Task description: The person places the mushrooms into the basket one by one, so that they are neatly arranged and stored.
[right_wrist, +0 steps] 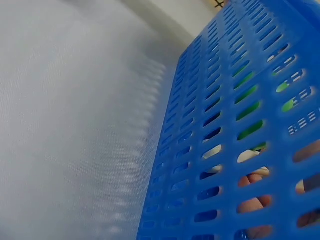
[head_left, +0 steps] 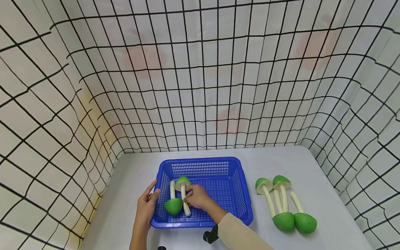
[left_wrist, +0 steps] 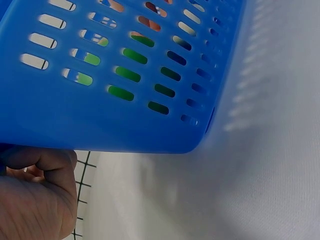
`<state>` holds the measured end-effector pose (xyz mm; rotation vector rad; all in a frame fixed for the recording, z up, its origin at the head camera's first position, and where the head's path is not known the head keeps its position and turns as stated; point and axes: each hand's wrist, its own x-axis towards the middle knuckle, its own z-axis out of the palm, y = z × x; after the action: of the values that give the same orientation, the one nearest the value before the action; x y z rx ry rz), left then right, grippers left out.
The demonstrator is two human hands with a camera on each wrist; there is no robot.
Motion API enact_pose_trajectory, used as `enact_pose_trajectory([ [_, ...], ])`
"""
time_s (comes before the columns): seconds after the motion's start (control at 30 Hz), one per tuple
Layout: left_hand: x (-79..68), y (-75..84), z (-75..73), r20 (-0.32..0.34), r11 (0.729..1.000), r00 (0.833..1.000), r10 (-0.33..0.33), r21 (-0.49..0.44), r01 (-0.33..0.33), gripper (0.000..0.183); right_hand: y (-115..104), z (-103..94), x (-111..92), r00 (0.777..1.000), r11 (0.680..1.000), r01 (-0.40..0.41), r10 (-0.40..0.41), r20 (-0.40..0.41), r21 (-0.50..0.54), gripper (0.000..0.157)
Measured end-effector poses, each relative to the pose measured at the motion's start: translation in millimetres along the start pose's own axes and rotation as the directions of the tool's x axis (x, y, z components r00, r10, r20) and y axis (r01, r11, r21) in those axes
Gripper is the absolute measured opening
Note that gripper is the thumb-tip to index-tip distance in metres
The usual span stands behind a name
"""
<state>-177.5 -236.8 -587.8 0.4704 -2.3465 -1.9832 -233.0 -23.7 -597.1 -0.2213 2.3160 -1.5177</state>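
Observation:
A blue plastic basket (head_left: pixel 202 162) stands on the white table, its slotted wall filling much of both wrist views. My left hand (head_left: pixel 146 207) grips its left rim; in the left wrist view curled fingers (left_wrist: pixel 47 162) show at that rim. Inside, on the left, lie two toy mushrooms with green caps and white stems. One mushroom (head_left: pixel 173 207) has its cap toward me. The other mushroom (head_left: pixel 182 183) has its cap pointing away, and my right hand (head_left: pixel 198 197) pinches its stem. Through the slots in the right wrist view, the right fingers (right_wrist: pixel 252 202) are partly visible.
On the table right of the basket, several more green-capped mushrooms (head_left: pixel 284 221) lie close together, caps pointing both ways. Black wire mesh (head_left: pixel 203 75) with white cloth behind it encloses the table at the back and both sides.

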Motion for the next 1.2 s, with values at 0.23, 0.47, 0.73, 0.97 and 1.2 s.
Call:
enact_pose_trajectory([
  [0.23,0.0,-1.3,2.3,-0.001,1.000,1.000,-0.003,0.002,0.003,0.053,-2,-4.5,-5,1.000,1.000,-0.006,0.006,0.002,-0.019,0.040],
  [0.47,-0.4,-1.9,3.1,-0.001,1.000,1.000,-0.005,0.000,0.005,0.053,-2,-11.3,-10,1.000,1.000,0.018,-0.018,0.017,0.008,0.041],
  [0.73,-0.2,-3.0,1.9,0.003,1.000,1.000,-0.018,0.017,0.018,0.054,4,-17.4,-12,0.999,0.999,0.032,-0.032,-0.008,-0.003,0.040],
  [0.97,2.4,-0.3,0.4,0.014,0.999,0.999,-0.049,0.015,0.049,0.053,7,-27.0,-16,0.996,0.997,0.060,-0.063,-0.067,-0.048,0.036],
  [1.2,0.3,0.2,0.0,0.004,0.999,0.999,-0.032,0.013,0.032,0.054,11,-39.6,-18,0.984,0.990,0.135,-0.139,-0.108,-0.043,0.034],
])
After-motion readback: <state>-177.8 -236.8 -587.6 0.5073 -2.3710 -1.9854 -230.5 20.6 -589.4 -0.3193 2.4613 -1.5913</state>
